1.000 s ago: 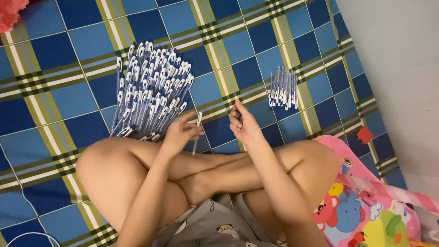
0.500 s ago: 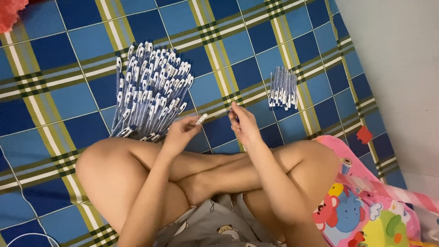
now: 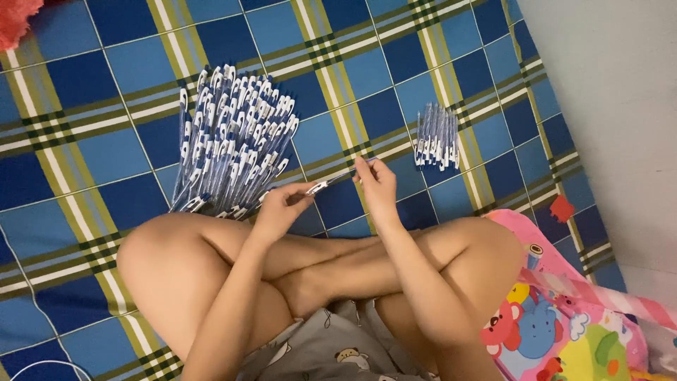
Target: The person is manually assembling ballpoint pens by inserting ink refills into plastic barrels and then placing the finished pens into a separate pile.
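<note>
Pen [image 3: 331, 183] mid-frame, long axis near level, pinched at both ends: left hand [image 3: 278, 208] cap end, right hand [image 3: 374, 185] barrel end.

Blue plaid mat [image 3: 106, 162] with olive and white stripes, filling most of frame. White-and-blue pens [image 3: 233, 141] upper left of centre; pink cartoon-printed cloth [image 3: 564, 331] lower right; red cloth [image 3: 17, 21] top-left corner.

The person is sitting cross-legged, both forearms reaching forward over the knees. The left hand [image 3: 282, 208] is curling its fingers with the thumb pinching against them. The right hand [image 3: 374, 185] is lying just right of it, fingertips pinching too, the wrist bending slightly inward toward the left.
</note>
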